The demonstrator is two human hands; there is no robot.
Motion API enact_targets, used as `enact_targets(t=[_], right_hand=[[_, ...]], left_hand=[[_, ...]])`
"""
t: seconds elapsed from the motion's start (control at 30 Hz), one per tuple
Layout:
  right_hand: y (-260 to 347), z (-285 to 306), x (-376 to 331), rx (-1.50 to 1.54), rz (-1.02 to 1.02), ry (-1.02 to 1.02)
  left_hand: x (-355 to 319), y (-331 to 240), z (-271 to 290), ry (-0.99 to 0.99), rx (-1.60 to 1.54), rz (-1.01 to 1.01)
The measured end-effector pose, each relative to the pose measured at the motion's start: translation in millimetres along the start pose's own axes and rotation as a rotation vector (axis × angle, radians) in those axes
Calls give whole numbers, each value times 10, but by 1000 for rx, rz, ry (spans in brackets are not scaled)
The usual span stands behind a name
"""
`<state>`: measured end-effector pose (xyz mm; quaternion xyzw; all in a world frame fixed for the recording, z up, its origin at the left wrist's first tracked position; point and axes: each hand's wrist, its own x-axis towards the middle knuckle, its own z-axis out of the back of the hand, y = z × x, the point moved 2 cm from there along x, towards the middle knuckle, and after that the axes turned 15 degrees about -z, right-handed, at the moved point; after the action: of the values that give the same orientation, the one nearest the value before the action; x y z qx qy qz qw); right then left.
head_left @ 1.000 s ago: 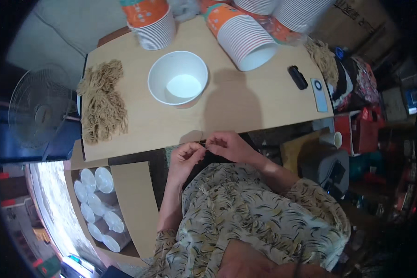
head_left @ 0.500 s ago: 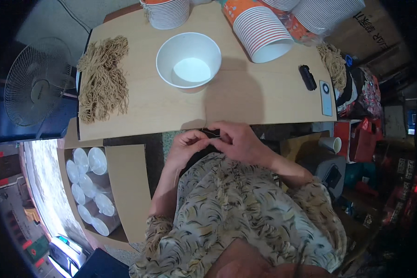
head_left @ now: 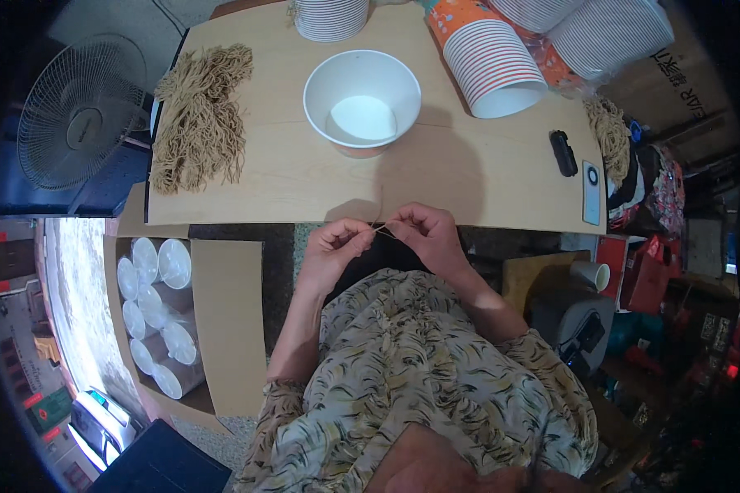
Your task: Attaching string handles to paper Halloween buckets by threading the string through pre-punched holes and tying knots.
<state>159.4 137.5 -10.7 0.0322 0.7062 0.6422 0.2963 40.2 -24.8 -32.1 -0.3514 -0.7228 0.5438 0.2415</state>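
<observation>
A thin tan string (head_left: 380, 228) runs between my two hands at the near edge of the table, one end of it pointing up over the tabletop. My left hand (head_left: 335, 253) pinches it between thumb and forefinger. On the other side my right hand (head_left: 430, 239) also pinches it, its fingertips close to the left ones. Beyond them stands an open white paper bucket (head_left: 362, 74), with nothing visible inside. At the table's left lies a heap of tan crinkled strings (head_left: 199, 119).
Stacked paper buckets (head_left: 495, 70) lie at the back right of the table (head_left: 304, 193). A black object (head_left: 563, 154) and a phone (head_left: 590, 193) are near its right edge. A fan (head_left: 82, 123) stands left; below it, a carton (head_left: 232, 329) holds clear plastic cups (head_left: 174, 264).
My hands have moved apart a little, and the string shows more clearly between them. The whole view has shifted, so the table sits further right.
</observation>
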Motion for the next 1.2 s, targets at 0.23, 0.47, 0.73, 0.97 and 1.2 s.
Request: enact_targets(t=[0.23, 0.47, 0.73, 0.97, 1.2], right_hand=[[-28, -16, -10, -33, 38, -35], [15, 0, -70, -66, 46, -65], [115, 151, -41, 148, -53, -42], [680, 396, 17, 23, 108, -138], [858, 323, 182, -110, 172, -133]], left_hand=[[5, -152, -113, 64, 14, 32], [34, -119, -156, 19, 155, 13], [151, -322, -217, 119, 276, -208], [812, -997, -110, -69, 1074, -711], [627, -598, -162, 135, 1205, -772]])
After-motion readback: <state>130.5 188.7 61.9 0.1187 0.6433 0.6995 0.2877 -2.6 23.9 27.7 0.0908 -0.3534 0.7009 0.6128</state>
